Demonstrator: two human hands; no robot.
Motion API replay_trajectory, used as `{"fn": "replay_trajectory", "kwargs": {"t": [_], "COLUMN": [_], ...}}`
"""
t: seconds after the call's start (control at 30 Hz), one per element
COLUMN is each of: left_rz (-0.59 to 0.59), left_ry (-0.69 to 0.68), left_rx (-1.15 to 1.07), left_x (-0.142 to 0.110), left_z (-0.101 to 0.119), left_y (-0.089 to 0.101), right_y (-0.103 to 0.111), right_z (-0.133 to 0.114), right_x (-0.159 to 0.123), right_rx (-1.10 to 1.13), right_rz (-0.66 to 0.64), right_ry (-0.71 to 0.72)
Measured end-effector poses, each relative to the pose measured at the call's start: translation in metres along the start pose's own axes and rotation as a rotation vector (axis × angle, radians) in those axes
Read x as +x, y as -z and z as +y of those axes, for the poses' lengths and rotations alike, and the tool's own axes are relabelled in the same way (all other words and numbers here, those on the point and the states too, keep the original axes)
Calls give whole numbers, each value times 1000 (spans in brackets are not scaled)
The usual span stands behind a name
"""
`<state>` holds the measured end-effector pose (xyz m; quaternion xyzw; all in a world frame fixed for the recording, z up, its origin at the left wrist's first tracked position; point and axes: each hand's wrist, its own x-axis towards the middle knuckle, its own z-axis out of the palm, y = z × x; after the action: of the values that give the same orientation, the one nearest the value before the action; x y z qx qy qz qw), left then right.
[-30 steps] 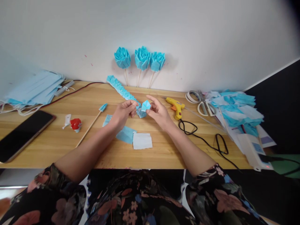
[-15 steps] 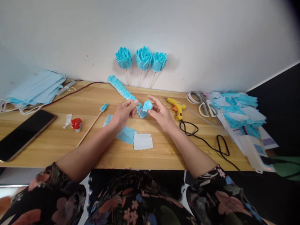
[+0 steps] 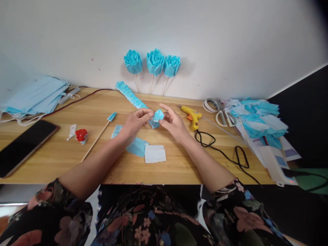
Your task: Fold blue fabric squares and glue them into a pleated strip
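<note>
My left hand point(image 3: 135, 123) and my right hand point(image 3: 173, 123) meet over the middle of the wooden table point(image 3: 61, 150). Both pinch a small folded blue piece point(image 3: 158, 116) at the near end of a long folded blue strip point(image 3: 130, 96) that runs back toward the wall. Just in front of my hands lie a flat blue piece point(image 3: 137, 147) and a white piece point(image 3: 154, 153). A wooden stick with a blue tip point(image 3: 98, 136) lies to the left of my left hand.
Three blue fabric flowers on sticks point(image 3: 153, 63) lean on the wall. A yellow glue gun point(image 3: 191, 117) with black cord point(image 3: 225, 155), scissors point(image 3: 222, 118) and blue scraps point(image 3: 258, 119) are right. A phone point(image 3: 24, 145), blue masks point(image 3: 36, 97) and a red scrap point(image 3: 82, 135) are left.
My left fingers have shifted right, closer to the folded blue piece and my right hand. Little else moved.
</note>
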<state>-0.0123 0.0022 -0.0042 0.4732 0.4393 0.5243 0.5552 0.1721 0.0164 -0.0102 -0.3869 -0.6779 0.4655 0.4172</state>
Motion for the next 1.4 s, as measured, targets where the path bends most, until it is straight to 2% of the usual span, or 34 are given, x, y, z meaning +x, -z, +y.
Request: {"fn": "replay_trajectory", "kwargs": {"t": [0.33,0.53,0.73,0.87,1.03,1.2,1.4], "left_rz": [-167,-153,-131,-138,-180,-174,-212], "left_ry": [59,53,53,64,34,31,69], "left_rx": [3,11,-1,38,69,51,120], "left_x": [-5,-3,-3,-5,-5,-5,-6], "left_z": [1,0,3,3,0,0,0], "left_y": [-1,-1,1,-1,-3,-3,-3], "right_y": [-4,-5,6,11,8,6,4], "right_z": [-1,-5,-12,-9,-4,-4,-6], "right_x": [-2,-4,-4,-1,1,2,1], "right_rx": [-53,-100,-112,-19,-18,114,179], "right_rz": [-45,-100,-215,-126,-52,59,81], "right_ry": [34,31,30,5,-11,-30,-56]}}
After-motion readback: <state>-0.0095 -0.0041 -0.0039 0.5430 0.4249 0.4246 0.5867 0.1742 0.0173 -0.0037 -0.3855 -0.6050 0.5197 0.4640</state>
